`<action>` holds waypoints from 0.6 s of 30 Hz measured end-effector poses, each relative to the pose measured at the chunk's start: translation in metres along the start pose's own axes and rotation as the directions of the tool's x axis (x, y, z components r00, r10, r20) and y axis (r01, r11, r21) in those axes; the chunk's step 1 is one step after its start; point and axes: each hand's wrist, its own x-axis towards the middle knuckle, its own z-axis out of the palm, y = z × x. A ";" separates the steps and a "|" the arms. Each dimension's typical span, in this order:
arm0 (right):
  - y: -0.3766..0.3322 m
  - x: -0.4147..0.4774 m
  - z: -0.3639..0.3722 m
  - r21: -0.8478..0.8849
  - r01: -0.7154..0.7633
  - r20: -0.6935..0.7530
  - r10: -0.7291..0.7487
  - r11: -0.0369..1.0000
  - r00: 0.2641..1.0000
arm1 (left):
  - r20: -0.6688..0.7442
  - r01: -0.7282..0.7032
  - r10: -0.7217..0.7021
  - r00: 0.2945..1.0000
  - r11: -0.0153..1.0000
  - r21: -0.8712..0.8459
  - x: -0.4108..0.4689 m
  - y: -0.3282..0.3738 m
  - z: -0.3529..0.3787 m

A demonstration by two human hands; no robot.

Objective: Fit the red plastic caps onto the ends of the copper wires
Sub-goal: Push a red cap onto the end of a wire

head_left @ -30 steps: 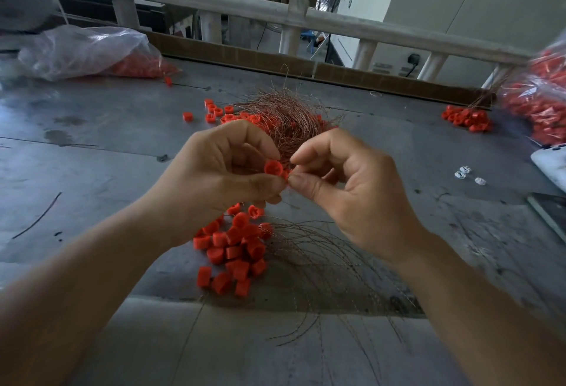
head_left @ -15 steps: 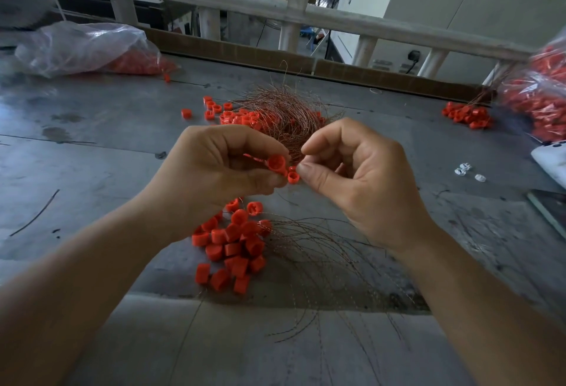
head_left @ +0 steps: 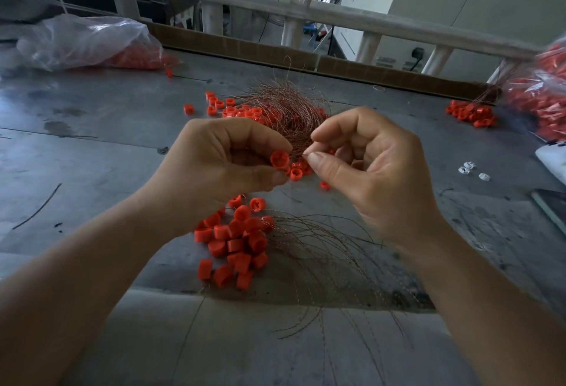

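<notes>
Left hand (head_left: 220, 168) pinches red cap (head_left: 279, 159) (right hand (head_left: 367, 168), copper wire (head_left: 303, 155))

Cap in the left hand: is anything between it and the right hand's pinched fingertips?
Nothing visible. The cap, held by the left hand, sits beside the right hand's pinched fingertips with a small open gap between. Loose caps past the gap seem lower, on the table. Any wire in that pinch is too thin to see.

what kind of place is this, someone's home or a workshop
Most likely a workshop or factory bench: piles of red caps, a tangle of copper wires, and plastic bags on a worn grey worktable.
</notes>
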 end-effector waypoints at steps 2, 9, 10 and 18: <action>0.000 0.000 0.000 0.008 -0.013 0.030 0.013 1.000 0.999 | 0.002 -0.008 0.008 1.000 1.000 0.015 0.000 0.000 0.000; 0.002 -0.001 0.003 -0.034 -0.054 0.091 0.057 0.998 0.994 | 0.020 -0.029 0.028 0.999 0.999 0.041 0.000 0.000 0.000; 0.002 0.000 0.003 -0.036 -0.055 0.083 0.058 0.998 0.995 | 0.022 -0.031 0.030 0.999 0.999 0.041 0.000 0.000 0.000; 0.003 0.001 0.001 -0.041 -0.066 0.057 0.068 0.997 0.996 | 0.031 0.012 -0.010 0.999 0.998 -0.057 0.001 -0.003 -0.003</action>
